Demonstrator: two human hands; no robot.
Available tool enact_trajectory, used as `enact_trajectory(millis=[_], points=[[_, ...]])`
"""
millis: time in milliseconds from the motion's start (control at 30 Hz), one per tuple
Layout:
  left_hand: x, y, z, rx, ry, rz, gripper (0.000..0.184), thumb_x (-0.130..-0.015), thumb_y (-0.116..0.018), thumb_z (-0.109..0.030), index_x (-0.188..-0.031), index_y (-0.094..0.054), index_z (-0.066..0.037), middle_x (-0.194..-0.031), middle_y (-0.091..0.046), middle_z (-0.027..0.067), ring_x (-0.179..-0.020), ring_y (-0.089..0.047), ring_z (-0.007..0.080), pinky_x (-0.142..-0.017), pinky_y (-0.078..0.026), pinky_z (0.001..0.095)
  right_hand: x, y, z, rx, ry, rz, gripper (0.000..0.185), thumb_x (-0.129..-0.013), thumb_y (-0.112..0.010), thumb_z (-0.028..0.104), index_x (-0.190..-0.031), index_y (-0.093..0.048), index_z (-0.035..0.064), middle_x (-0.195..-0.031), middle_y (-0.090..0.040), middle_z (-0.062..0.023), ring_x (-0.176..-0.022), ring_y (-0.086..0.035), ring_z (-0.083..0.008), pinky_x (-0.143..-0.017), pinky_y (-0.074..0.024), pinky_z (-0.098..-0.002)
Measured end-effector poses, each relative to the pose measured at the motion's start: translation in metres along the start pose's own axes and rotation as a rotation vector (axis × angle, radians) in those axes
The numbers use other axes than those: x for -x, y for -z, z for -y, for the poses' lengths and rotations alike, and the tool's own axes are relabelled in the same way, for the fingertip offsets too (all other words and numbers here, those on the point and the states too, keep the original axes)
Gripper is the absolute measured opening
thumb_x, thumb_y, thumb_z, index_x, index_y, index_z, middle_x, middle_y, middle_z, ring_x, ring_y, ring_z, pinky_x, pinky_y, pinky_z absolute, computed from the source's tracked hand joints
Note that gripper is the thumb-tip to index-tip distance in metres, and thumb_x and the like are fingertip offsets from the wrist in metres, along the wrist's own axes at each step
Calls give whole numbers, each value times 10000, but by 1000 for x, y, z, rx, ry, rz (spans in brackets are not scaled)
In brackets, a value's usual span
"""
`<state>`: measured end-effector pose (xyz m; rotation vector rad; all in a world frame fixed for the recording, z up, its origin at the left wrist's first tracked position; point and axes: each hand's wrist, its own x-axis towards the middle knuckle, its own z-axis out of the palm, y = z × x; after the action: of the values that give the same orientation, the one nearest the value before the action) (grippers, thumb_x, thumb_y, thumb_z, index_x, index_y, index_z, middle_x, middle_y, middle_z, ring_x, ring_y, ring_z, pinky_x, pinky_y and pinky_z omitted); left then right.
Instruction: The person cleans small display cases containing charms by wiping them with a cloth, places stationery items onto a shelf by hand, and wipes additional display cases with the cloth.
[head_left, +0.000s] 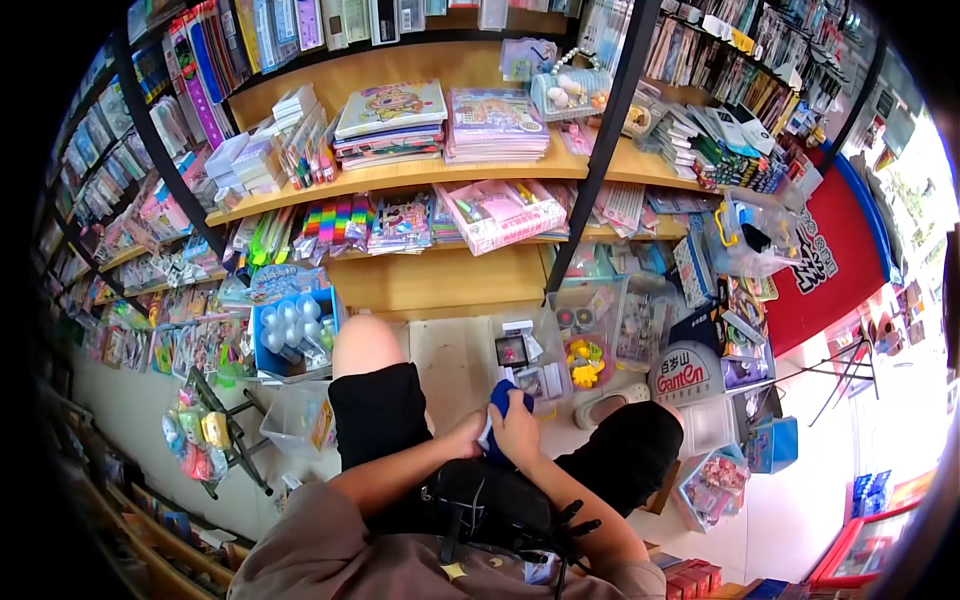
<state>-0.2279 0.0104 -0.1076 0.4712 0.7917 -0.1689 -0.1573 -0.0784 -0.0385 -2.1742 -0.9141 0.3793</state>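
In front of my lap, between my knees, both hands are closed around a dark blue, cloth-like bundle [497, 398] with a paler patch on its left side. My left hand [466, 436] grips it from the left, low down. Wrapped over its right side is my right hand [516, 430], with the blue showing above and below the fingers. What may be inside the bundle is hidden. Just beyond the hands, a clear plastic bin [545, 345] on the floor holds small boxes and a dark framed item.
A wooden shelf [400, 178] with stacked books [390, 115] stands ahead. To the left sit a blue box [335, 340] of clear plastic domes and a folding stool [235, 440]. On the right are a GanTen carton [688, 372] and a red board [835, 260].
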Motion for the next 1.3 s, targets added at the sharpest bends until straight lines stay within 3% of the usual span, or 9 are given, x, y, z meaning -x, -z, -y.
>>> enact_trajectory(millis=[133,267,433,733,867,933,1033,1233,1300], points=[[-3,9,-13,34,115,-60,395,-903,-438,-451,-1090,-615,-152,-1135,-616,102,-1060,-572,269,-946,-395,517,8,6,7,-65,123,205,387,-858,-584,299,-1113,-441,45,-871,-609,-281,-799,-601,-447,-676,-476,-498],[5,-17,-4,-45,-46,-13,448,-937,-363,-462,-1128,-592,-127,-1139,-615,97,-1069,-564,289,-948,-406,489,3,1,-2,-28,38,21,365,-851,-591,273,-1100,-461,39,-897,-609,-276,-801,-594,-452,-678,-474,-500],[-10,4,1,-149,146,60,764,-830,-348,-725,-1301,-454,-134,-1220,-559,156,-1111,-525,357,-906,-388,582,-14,0,-8,97,-39,-101,329,-842,-596,279,-1061,-513,48,-909,-616,-259,-798,-601,-435,-666,-475,-494],[20,1,-32,-152,-59,166,522,-823,-508,-644,-1051,-607,-184,-843,-563,-10,-664,-485,140,-664,-463,386,-38,10,-32,151,-188,-85,331,-832,-584,326,-1034,-586,64,-801,-637,-240,-752,-618,-421,-668,-483,-501],[51,-18,-66,314,-187,293,516,-845,-505,-596,-1032,-630,-131,-870,-608,26,-750,-572,183,-747,-501,415,-25,4,-54,127,-300,64,342,-834,-595,331,-1048,-593,64,-925,-623,-266,-895,-604,-402,-758,-486,-453],[34,3,-73,381,-213,417,556,-822,-527,-600,-1042,-624,-99,-1077,-601,80,-923,-571,269,-894,-440,483,-27,-7,-64,-104,-330,-32,298,-854,-602,285,-997,-613,24,-903,-643,-198,-871,-622,-303,-764,-479,-384],[35,18,-76,356,-303,488,543,-806,-580,-559,-1078,-605,-90,-1145,-578,92,-968,-554,275,-915,-434,461,-38,9,-48,-570,-388,-87,276,-879,-601,230,-972,-611,-29,-825,-620,-58,-790,-556,-123,-725,-456,-282],[30,19,-70,40,-352,418,421,-877,-590,-400,-1163,-538,-95,-965,-591,27,-851,-574,136,-802,-484,306,-51,78,28,-742,-110,-63,320,-871,-618,222,-1098,-589,-3,-926,-604,-56,-844,-557,-144,-765,-446,-274],[27,14,-61,-125,-316,367,328,-888,-595,-360,-1104,-548,-118,-894,-586,3,-794,-566,109,-738,-474,272,-54,70,32,-306,316,-1,384,-824,-664,239,-1128,-579,20,-1005,-590,-111,-912,-560,-216,-814,-443,-314]])
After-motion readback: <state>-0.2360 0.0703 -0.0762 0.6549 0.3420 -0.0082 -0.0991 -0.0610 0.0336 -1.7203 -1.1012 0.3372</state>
